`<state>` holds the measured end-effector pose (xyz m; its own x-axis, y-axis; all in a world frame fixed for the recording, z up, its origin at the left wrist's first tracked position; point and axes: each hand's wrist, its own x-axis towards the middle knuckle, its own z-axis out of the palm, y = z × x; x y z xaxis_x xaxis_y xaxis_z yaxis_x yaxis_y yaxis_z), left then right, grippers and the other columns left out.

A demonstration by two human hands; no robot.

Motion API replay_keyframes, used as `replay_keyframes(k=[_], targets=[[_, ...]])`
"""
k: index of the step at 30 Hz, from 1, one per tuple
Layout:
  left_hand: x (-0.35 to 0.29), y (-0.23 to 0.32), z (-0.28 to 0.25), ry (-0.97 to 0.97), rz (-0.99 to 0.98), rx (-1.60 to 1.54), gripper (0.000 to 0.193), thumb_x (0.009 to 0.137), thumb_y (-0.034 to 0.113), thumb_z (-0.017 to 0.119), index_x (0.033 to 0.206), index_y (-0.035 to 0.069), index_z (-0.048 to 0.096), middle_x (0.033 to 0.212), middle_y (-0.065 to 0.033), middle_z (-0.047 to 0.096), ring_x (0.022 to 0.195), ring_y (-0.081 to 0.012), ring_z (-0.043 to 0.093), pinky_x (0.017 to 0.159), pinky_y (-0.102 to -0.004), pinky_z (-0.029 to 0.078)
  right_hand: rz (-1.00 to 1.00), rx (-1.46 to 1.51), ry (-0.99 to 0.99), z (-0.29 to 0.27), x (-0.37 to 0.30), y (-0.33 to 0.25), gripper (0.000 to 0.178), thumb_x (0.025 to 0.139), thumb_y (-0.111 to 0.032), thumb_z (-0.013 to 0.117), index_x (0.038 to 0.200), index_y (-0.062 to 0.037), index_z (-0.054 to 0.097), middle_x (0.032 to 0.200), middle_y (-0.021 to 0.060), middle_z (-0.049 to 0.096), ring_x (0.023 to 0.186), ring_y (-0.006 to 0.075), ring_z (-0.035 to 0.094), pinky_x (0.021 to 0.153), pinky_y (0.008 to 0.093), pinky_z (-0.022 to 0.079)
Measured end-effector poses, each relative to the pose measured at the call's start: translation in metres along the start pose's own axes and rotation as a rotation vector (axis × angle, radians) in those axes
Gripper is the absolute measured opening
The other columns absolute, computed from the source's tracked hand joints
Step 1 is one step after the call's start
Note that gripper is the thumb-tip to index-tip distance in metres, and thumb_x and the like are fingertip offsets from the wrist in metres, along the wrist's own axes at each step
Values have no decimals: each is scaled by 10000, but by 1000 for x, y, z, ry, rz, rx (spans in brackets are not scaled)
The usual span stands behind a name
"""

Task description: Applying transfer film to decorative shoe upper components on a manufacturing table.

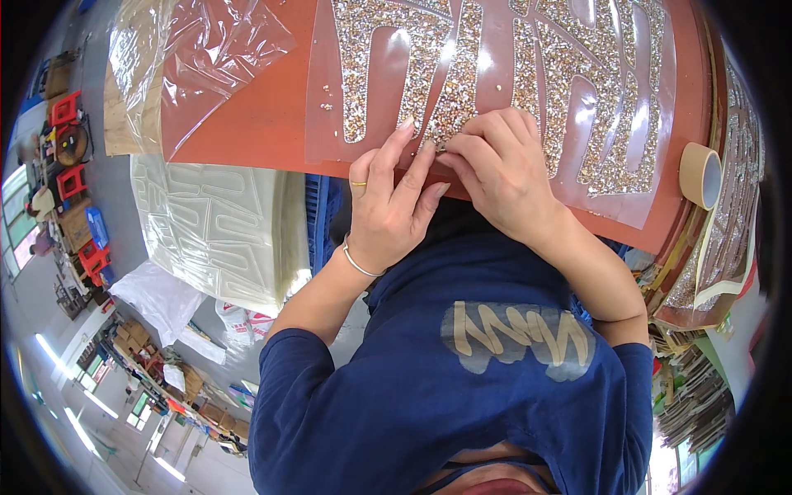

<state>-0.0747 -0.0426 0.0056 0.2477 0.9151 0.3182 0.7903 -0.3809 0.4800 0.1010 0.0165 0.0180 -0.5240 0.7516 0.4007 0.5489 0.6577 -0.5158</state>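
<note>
A clear plastic sheet (495, 82) lies on the red-brown table, its cut-out-like shapes packed with small gold and silver beads (454, 99). At its near edge, my left hand (388, 194) has its fingers stretched apart, the index fingertip resting at the bottom of one beaded strip. A ring and a bangle show on that hand and wrist. Right beside that fingertip, my right hand (505, 169) is closed in a pinch over the same strip's lower end. Whatever its fingertips hold is too small or hidden to make out. A few loose beads lie on the sheet left of the strips.
Crumpled clear film (219, 66) covers the table's far left. A roll of tan tape (700, 176) stands at the right edge, near more beaded sheets (730, 206). A stack of clear moulded sheets (210, 227) sits lower left, beside a blue crate (322, 219).
</note>
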Motion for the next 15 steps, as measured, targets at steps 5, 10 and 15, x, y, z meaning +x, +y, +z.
replay_keyframes(k=[5, 10, 15], targets=[[-1, -1, 0, -22, -7, -32, 415, 827, 166, 676, 1203, 4, 603, 1330, -172, 493, 1047, -274, 500, 915, -359, 372, -41, -48, -54, 1, 0, 2, 144, 723, -118, 626, 828, -30, 579, 846, 79, 528, 822, 247, 511, 778, 370, 396], [-1, -1, 1, 18, -15, -31, 412, 828, 167, 679, 1187, -19, 601, 1314, -170, 504, 989, -253, 505, 891, -348, 377, -111, -171, -101, -1, 5, -1, 147, 735, -144, 609, 807, -27, 559, 855, 93, 526, 835, 250, 509, 780, 373, 399], [-1, -1, 2, 20, -6, -28, 410, 830, 180, 685, 1174, -28, 606, 1301, -163, 513, 944, -232, 501, 866, -335, 382, -77, 35, -54, -4, 3, 11, 165, 691, -64, 669, 785, -38, 536, 848, 98, 531, 799, 267, 511, 746, 378, 416]])
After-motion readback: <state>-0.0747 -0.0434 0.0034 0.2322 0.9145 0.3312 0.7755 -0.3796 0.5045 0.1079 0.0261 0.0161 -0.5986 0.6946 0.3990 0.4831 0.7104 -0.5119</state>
